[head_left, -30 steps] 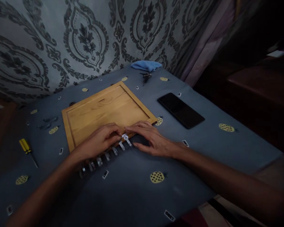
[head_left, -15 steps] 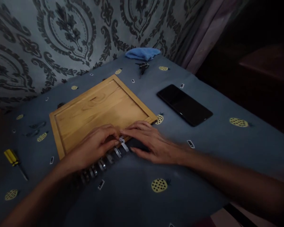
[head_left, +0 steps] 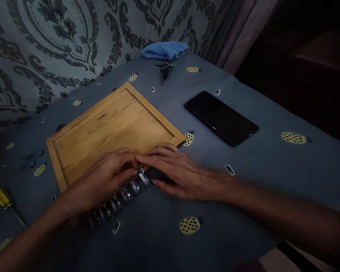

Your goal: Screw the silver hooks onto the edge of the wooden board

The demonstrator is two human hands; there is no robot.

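A wooden board (head_left: pixel 110 121) with a raised frame lies flat on the table. Several curved metal rings (head_left: pixel 135 186) stick out in a row along its near edge. My left hand (head_left: pixel 107 177) is closed over that edge, thumb and forefinger pinched at the upper end of the rightmost metal ring (head_left: pixel 144 177). Opposite it, my right hand (head_left: pixel 178 172) rests on the board's near right corner with fingers stretched out and thumb apart. Its fingertips meet the left fingers above that ring. What lies under my left palm is hidden.
A black phone (head_left: pixel 222 118) lies right of the board. Behind are dark-handled scissors (head_left: pixel 164 70) and a blue cloth (head_left: pixel 164 50). A yellow-handled screwdriver (head_left: pixel 2 198) lies at left, near a dark, unclear item (head_left: pixel 31 155). A patterned curtain (head_left: pixel 59 37) borders the back.
The view has shifted, so the board, the screwdriver and the cloth appear further left and mostly higher. Both hands keep nearly the same place on the board's edge.
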